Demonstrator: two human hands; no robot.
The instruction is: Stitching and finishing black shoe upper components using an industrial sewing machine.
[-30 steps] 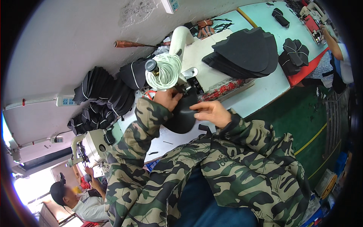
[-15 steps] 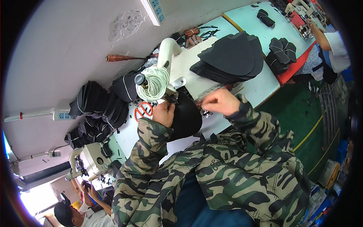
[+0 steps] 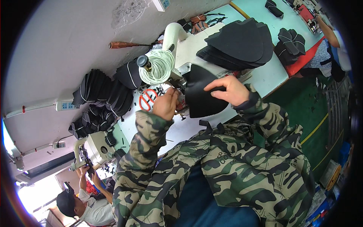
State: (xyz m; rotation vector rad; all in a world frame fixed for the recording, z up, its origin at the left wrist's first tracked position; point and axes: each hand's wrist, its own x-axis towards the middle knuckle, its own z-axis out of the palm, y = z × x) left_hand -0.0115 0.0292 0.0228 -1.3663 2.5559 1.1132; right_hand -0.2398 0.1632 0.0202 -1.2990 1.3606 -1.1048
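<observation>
My right hand (image 3: 232, 90) grips the edge of a black curved panel (image 3: 202, 94), its index finger lying on the surface. The panel stands by the head of a white sewing machine (image 3: 174, 36). Close to the left edge of the panel, my left hand (image 3: 165, 104) is closed, thumb and fingers pressed together; whatever it pinches is hidden. Beside that hand lie red-handled scissors (image 3: 146, 100). A coil of pale cord (image 3: 160, 67) hangs on the machine, above my left hand. The needle area is mostly hidden by the coil and the panel.
A stack of black panels (image 3: 242, 41) rests beyond my right hand. Tied black bundles (image 3: 92, 89) lie at the left by the wall, near an orange-handled screwdriver (image 3: 121, 45). A person (image 3: 89, 206) works at another machine at lower left; another person's arm (image 3: 328, 32) shows at far right.
The black panel has shifted right and turned, away from my left hand. My right hand has moved onto it and grips its edge. The view has shifted slightly.
</observation>
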